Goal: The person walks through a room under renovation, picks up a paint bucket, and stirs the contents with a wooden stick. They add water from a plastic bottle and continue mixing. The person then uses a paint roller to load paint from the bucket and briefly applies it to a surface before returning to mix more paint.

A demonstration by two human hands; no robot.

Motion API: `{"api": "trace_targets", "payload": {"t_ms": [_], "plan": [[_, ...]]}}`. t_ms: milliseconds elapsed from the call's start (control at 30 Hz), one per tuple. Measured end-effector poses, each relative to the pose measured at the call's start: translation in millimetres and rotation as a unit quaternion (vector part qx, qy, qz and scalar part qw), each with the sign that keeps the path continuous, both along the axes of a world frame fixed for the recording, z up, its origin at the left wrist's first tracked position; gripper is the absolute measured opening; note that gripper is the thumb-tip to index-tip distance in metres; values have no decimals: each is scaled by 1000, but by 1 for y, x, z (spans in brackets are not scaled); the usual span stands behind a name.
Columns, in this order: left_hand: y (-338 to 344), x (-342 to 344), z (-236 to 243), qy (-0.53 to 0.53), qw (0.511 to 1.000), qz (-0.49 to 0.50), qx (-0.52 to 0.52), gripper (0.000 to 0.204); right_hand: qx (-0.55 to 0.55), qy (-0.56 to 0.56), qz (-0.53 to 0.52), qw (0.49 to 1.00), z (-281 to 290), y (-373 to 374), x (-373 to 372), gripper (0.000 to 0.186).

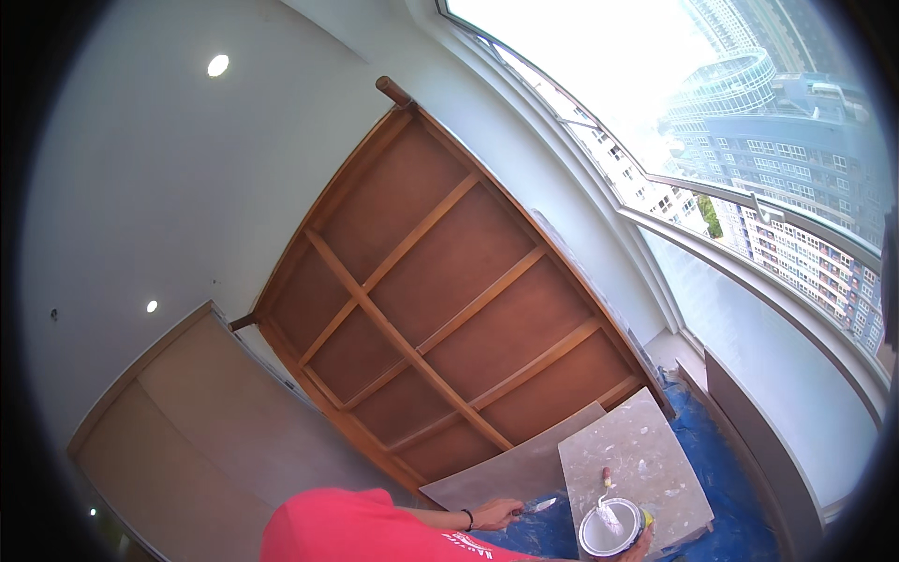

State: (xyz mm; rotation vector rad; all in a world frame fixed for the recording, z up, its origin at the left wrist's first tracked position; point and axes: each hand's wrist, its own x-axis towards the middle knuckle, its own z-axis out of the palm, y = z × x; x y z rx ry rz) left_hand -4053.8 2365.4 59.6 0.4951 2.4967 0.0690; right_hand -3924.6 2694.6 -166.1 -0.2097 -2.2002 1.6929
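Observation:
My left hand [494,514], with a dark band at its wrist, is closed around the handle of a small knife-like tool with a pale, flat blade [540,505]; it looks like a putty knife. To the right of it, my right hand [641,543] grips the side of a round white paint bucket [596,538], its fingers partly hidden by the bucket and the picture's lower edge. A small paint roller [608,506] with a reddish handle leans in the bucket, its white-coated head inside. A yellow patch [647,518] shows between the bucket and my right hand.
A paint-spotted board [637,450] lies under the bucket, over blue plastic sheeting [716,459]. Behind stands a large brown wooden frame panel [449,318] with crossing slats. An open window [749,201] is at the right; a beige panel [215,421] is at the left.

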Motion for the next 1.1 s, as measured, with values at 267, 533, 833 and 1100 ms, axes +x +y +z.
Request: {"api": "trace_targets", "payload": {"t_ms": [267, 533, 833, 1100], "plan": [[0, 19, 39, -27, 996, 53, -60, 36, 8, -1, -8, 1000, 10, 19, -5, 104], [5, 41, 58, -35, 991, 71, -112, 40, 62, 12, -8, 998, -37, -1, 1, 95], [30, 36, 52, 6, 994, 68, -83, 34, 61, 50, -123, 989, -67, -53, 4, 134], [47, -18, 2, -23, 990, 126, 61, 27, 24, 33, -75, 996, -55, -25, -6, 141]]}}
